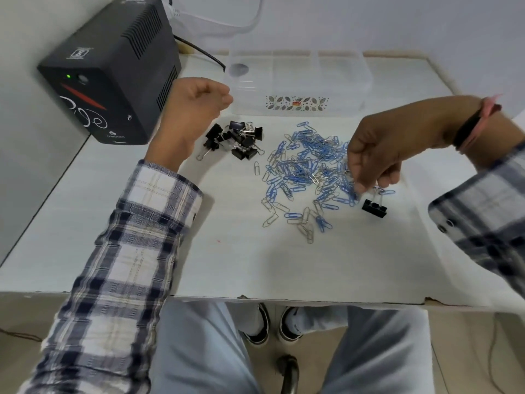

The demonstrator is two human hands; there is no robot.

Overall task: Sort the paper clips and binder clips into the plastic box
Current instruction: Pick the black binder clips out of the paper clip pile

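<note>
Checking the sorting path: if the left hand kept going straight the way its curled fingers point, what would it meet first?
Probably the clear plastic box: the left hand has its fingertips pointing at the box's near-left corner, with nothing visible between. Depth is unclear, so it could pass above the rim.

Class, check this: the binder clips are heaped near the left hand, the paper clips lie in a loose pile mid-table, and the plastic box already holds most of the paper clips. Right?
Not quite. In the head view the plastic box holds no paper clips; the paper clips lie on the table. The rest stands.

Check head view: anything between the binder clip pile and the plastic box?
Bare tabletop only. In the head view, the binder clip pile lies just in front of the plastic box, nothing between them.
</note>
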